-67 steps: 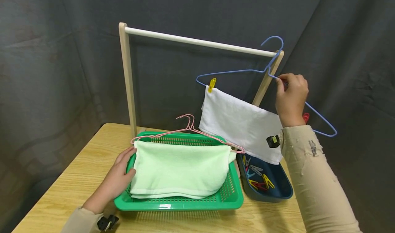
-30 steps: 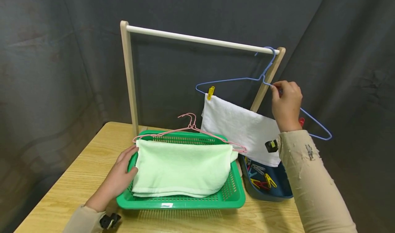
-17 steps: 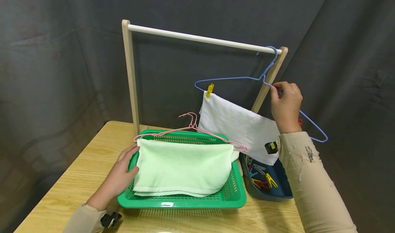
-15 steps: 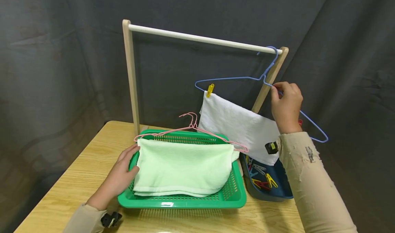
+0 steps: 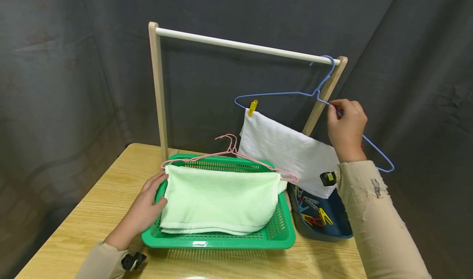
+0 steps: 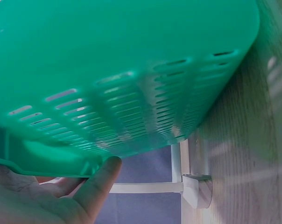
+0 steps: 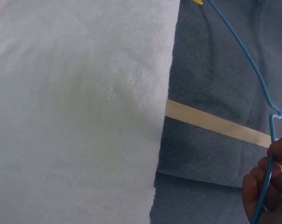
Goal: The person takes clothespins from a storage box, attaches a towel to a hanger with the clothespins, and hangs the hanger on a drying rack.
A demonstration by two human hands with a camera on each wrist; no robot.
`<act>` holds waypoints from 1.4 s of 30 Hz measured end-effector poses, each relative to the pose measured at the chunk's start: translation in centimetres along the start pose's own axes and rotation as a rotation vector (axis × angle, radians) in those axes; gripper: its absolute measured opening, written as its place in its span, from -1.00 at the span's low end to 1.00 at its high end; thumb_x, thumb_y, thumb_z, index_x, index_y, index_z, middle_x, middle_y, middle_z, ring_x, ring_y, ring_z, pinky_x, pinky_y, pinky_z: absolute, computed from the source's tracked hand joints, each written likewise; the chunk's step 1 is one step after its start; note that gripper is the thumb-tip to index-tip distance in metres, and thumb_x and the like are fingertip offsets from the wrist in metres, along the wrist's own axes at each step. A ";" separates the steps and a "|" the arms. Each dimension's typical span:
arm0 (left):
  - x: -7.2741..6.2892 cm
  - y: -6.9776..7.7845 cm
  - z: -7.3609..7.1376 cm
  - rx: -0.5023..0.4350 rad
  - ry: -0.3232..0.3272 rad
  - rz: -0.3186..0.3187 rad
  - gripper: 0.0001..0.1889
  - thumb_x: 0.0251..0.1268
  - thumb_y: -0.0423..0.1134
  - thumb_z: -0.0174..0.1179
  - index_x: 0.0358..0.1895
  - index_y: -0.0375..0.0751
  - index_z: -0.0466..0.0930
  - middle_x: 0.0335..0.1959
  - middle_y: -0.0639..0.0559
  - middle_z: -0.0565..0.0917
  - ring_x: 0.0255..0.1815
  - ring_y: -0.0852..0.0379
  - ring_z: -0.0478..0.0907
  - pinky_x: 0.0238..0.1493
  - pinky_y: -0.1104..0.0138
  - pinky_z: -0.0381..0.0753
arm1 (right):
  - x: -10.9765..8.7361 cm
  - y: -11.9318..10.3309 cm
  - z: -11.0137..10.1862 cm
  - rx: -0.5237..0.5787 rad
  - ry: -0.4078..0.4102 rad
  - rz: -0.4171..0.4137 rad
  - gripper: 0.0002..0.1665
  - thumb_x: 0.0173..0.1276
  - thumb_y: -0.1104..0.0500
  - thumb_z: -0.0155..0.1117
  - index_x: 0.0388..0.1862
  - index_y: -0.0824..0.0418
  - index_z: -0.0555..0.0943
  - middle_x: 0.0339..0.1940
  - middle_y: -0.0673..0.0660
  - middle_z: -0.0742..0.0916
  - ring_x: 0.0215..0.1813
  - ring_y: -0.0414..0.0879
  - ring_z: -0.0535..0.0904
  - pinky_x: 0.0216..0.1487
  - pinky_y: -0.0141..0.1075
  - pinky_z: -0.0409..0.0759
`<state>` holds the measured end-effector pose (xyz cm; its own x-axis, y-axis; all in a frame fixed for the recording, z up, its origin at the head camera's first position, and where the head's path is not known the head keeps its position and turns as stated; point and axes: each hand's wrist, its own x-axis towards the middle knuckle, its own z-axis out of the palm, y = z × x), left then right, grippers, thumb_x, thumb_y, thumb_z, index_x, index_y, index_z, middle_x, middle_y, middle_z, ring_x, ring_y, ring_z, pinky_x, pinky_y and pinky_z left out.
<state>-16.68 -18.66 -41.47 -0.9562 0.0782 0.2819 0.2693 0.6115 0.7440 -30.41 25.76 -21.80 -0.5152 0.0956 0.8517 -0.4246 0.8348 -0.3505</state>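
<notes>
In the head view my right hand pinches the right shoulder of a blue clothes hanger. Its hook lies over the right end of the white rod. A white towel hangs from the hanger, with a yellow clothespin at its left corner; a red clip is mostly hidden behind my hand. My left hand rests with relaxed fingers on the left rim of the green basket, beside a folded pale green towel. The right wrist view shows fingers round the blue wire.
Pink hangers lie across the basket's back, by the green towel. A dark blue bin with several clothespins stands right of the basket, partly under the white towel. The rack's wooden left post rises behind the basket on the wooden table.
The blue hanger came down from above the rod, and its hook now sits over it. The white towel lowered slightly with it. My left hand has stayed at the basket's rim.
</notes>
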 end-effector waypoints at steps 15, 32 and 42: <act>0.0 0.0 0.1 -0.002 -0.003 -0.014 -0.37 0.39 -0.51 0.04 0.51 -0.46 0.15 0.55 -0.38 0.05 0.52 -0.48 0.01 0.33 -0.36 0.15 | -1.0 0.1 -2.6 -0.009 0.029 0.086 -0.69 0.49 0.29 0.07 -0.03 0.40 0.72 -0.18 0.32 0.67 -0.19 -0.22 0.48 -0.10 -0.44 0.30; -0.4 -0.3 0.2 -0.005 -0.002 -0.012 -0.36 0.37 -0.52 0.06 0.51 -0.45 0.16 0.55 -0.38 0.05 0.52 -0.49 0.02 0.31 -0.37 0.17 | -7.2 0.6 -5.4 0.055 -0.178 0.243 -0.71 0.51 0.17 0.16 -0.01 0.27 0.74 -0.22 -0.09 0.66 -0.26 -0.37 0.47 -0.27 -0.53 0.41; 0.0 -0.3 0.2 0.009 0.002 -0.004 -0.36 0.38 -0.51 0.08 0.51 -0.42 0.16 0.56 -0.36 0.06 0.52 -0.48 0.03 0.32 -0.36 0.17 | -10.7 2.0 -5.6 0.162 -0.339 0.402 -0.68 0.53 0.14 0.18 0.02 0.36 0.69 -0.36 -0.23 0.67 -0.34 -0.36 0.59 -0.28 -0.60 0.53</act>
<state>-16.75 -18.71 -41.83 -0.9571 0.0746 0.2801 0.2647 0.6192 0.7393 -21.57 29.46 -29.40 -0.8602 0.1875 0.4743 -0.2402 0.6714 -0.7011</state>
